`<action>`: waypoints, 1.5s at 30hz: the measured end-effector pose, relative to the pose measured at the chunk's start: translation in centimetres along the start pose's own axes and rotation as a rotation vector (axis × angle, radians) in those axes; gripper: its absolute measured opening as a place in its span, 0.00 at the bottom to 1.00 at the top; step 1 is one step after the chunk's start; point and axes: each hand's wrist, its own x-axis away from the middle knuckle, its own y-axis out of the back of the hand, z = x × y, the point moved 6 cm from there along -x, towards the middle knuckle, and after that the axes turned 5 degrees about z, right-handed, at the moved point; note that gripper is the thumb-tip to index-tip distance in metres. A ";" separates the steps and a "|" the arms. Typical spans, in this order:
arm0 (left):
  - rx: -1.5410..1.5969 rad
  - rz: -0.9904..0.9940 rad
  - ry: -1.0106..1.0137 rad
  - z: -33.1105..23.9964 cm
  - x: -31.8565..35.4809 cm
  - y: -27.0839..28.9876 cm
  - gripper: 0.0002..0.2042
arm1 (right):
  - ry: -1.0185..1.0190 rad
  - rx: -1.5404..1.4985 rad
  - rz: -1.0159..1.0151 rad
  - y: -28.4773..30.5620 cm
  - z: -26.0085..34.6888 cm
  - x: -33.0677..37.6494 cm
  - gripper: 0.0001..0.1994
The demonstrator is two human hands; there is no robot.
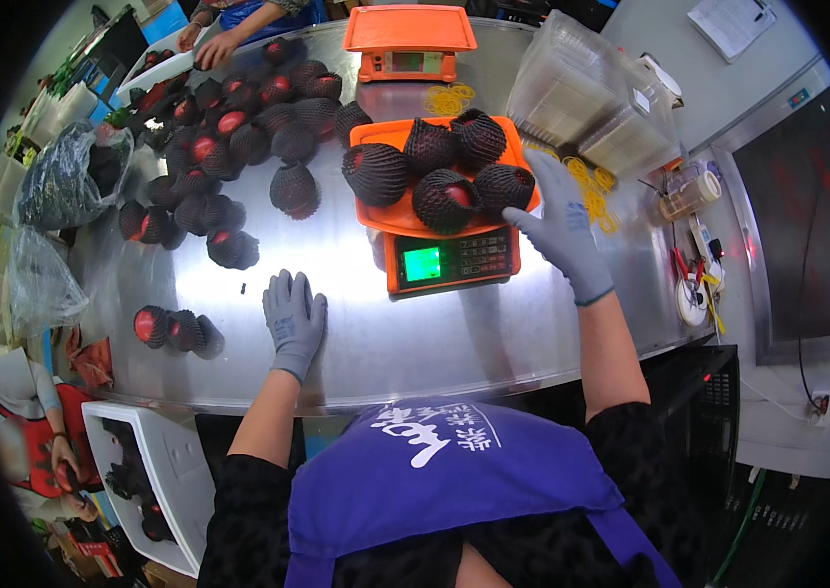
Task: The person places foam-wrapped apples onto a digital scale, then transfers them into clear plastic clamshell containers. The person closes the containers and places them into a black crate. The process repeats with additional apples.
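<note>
On table (385, 367) | left fingers (284, 286) spread flat | right fingers (544, 169) wide at tray (373, 134) | apron (532, 480): white lettering (425, 444)

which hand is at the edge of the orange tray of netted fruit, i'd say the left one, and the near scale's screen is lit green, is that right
Not the left hand: the head view shows the right hand at the edge of the orange tray of netted fruit. The near scale's screen is lit green, as you say.
</note>
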 end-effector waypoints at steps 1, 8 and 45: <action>0.019 0.011 0.008 -0.1 -0.2 0.0 0.30 | 0.030 0.041 0.034 -1.5 -0.2 -0.8 0.40; -0.010 -0.013 0.019 -0.3 -0.7 0.1 0.29 | -0.039 0.006 0.083 -6.0 -2.5 -3.6 0.37; 0.288 -0.202 0.126 14.2 -13.0 5.7 0.30 | 0.301 -0.063 0.314 -24.4 22.5 -3.2 0.44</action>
